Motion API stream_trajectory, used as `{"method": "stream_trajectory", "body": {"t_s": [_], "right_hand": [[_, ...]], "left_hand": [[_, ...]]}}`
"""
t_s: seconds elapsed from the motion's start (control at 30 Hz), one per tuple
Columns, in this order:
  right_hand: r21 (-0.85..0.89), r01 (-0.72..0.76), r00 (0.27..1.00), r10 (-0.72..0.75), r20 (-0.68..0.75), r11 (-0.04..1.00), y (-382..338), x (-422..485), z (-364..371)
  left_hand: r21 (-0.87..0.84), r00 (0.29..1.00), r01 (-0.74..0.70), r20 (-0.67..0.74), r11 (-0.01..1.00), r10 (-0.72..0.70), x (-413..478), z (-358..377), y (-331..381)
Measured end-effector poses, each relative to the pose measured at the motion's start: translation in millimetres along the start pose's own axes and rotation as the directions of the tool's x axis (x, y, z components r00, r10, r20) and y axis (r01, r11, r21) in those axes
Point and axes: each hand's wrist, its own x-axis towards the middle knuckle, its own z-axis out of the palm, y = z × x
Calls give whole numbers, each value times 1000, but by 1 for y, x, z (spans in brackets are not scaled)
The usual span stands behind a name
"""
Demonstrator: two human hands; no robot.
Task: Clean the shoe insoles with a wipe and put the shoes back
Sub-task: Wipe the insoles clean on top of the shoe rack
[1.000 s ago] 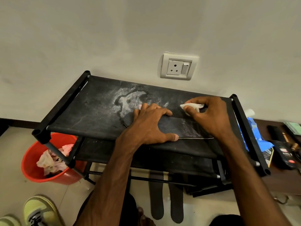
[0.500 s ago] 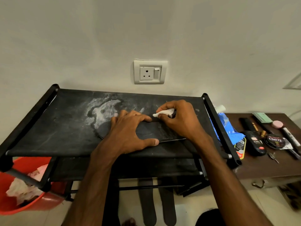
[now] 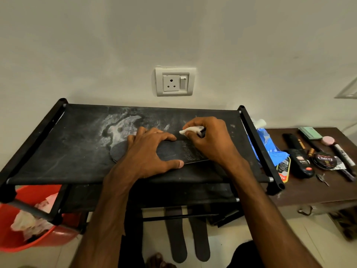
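wiping step: left hand (image 3: 148,151), fingers spread flat, pins the flat dark grey insole (image 3: 120,151) on the dusty black fabric shelf (image 3: 77,144), while right hand (image 3: 210,144) at its 2 o'clock pinches a crumpled white wipe (image 3: 190,130); next, likely firm strokes toward 9 o'clock.

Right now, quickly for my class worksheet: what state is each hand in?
Left hand: open, fingers spread, pressing the insole down on the shoe rack.
Right hand: closed, pinching the white wipe.
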Motion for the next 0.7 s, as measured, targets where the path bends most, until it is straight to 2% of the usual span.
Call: {"method": "stream_trajectory", "body": {"t_s": [0.27,0.57,0.7], "right_hand": [[108,-101,988,113,-109,989,6,-11,-24],[57,-151,988,149,40,987,-9,-31,-12],[-24,-159,987,159,29,987,-7,-25,-1]], "left_hand": [[-60,1000,-2,18,998,3,-2,-1,1],[-55,1000,5,7,998,-4,-1,4,-2],[-70,1000,3,7,998,-3,0,6,0]]}}
